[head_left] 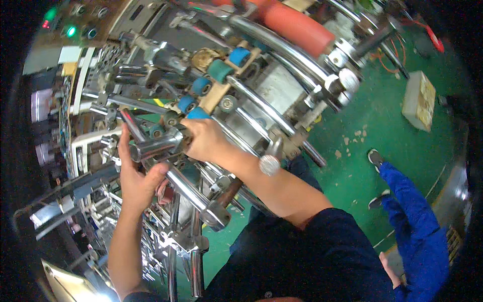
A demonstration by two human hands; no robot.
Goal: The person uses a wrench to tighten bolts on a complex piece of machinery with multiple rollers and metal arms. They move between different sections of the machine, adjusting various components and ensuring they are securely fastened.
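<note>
My left hand (137, 183) is around a chrome rod (188, 189). Its thumb lies against the rod's upper end and a finger stretches up along the far side; the other fingers are mostly hidden. A short metal cylinder (153, 149) joined to a clamp block sits between my two hands. My right hand (207, 141) is closed at the clamp block (182, 137), with its fingertips out of sight behind it. At the rod's lower end is another metal clamp (216, 215). Just beyond my right hand is a row of blue and green rollers (202, 86).
A large red roller (294, 25) and thick chrome bars lie at the far side of the machine. A round-ended bar (270, 163) sticks up by my right forearm. A control panel (75, 20) is at far left. A person in blue trousers (412, 201) stands at right, near a pale block (419, 100).
</note>
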